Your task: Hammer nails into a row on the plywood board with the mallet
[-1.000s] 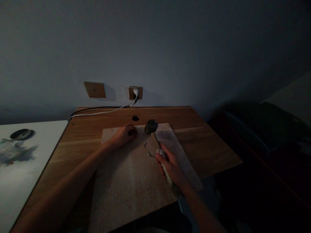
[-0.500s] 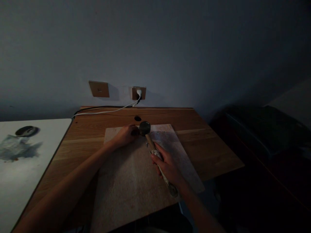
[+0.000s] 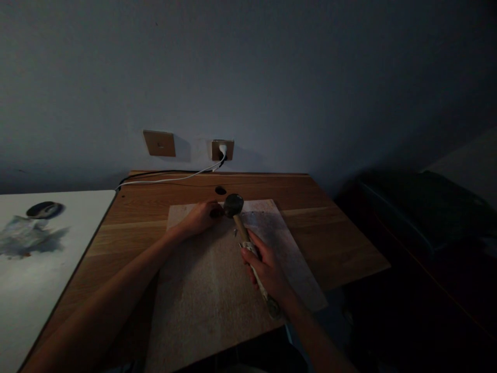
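Note:
My right hand [image 3: 267, 264] is wrapped round the pale, wrapped grip of a mallet [image 3: 242, 228] with a dark, round head and a wooden handle. The mallet head is over the far part of a pale wooden board [image 3: 202, 290]. Beside the head, my left hand [image 3: 204, 215] rests at the board's far side with its fingers curled in a pinch. Whatever those fingertips hold is hidden by the mallet head and shadow. Small shiny metal pieces [image 3: 235, 233], perhaps nails, lie on the board left of the handle. Several tiny dark points [image 3: 253, 212] run along its far edge.
The board lies on a brown wooden desk [image 3: 322, 233] against the wall. A white table [image 3: 77, 223] adjoins on the left, bearing a dark round object [image 3: 44, 210] and a crumpled grey piece [image 3: 27, 238]. White and black cables [image 3: 171, 180] run to a wall socket [image 3: 222, 150].
The mallet head has shifted slightly to the right and tilted a little in my right hand. My left hand stays nearly in place.

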`<state>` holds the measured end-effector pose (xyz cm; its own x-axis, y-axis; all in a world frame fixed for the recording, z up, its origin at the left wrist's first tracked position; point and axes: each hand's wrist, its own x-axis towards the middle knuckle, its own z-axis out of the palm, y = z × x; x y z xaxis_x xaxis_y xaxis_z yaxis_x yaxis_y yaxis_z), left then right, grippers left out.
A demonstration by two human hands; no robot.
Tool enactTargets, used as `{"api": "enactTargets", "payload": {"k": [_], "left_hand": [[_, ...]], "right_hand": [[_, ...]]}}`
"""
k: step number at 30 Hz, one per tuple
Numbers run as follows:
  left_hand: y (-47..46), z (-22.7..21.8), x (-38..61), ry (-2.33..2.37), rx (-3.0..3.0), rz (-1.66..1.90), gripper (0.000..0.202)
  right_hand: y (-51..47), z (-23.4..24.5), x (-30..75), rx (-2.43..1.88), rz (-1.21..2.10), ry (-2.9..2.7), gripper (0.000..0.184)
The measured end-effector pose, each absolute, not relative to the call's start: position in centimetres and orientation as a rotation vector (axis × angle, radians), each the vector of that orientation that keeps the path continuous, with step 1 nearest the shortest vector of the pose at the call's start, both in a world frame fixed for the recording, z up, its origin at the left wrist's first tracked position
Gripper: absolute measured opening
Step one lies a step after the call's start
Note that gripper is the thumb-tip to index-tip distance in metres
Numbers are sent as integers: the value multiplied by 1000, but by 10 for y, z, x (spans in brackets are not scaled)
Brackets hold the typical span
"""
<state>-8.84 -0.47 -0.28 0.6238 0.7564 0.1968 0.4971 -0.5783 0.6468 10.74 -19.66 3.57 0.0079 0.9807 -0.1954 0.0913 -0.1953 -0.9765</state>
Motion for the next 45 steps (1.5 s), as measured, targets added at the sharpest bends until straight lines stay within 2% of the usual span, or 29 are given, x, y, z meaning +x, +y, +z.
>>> {"api": "enactTargets", "payload": {"k": [7,19,23,28,37,42,45], "left_hand": [[-4,-3,-88,948,2278,645,21],[-7,5,-88,1012,2323,623,14],[-18,16,-85,1021,2423,656,17],[-52,33,-62,863,2770,363,14],[-66,33,-53,720,2941,243,28],[-51,45,-71,702,2860,197,15],[-35,50,-86,773,2714,220,15]], "right_hand": [[-196,29,104,-1492,1250,-1212,62],[-198,35,106,-1469,1317,-1159,62],[-203,36,111,-1477,1267,-1048,72],[-211,31,121,-1510,1207,-883,79],[-215,28,128,-1458,1235,-898,69],[-216,30,128,-1444,1267,-909,68],[-215,29,130,-1441,1279,-911,65]]}}
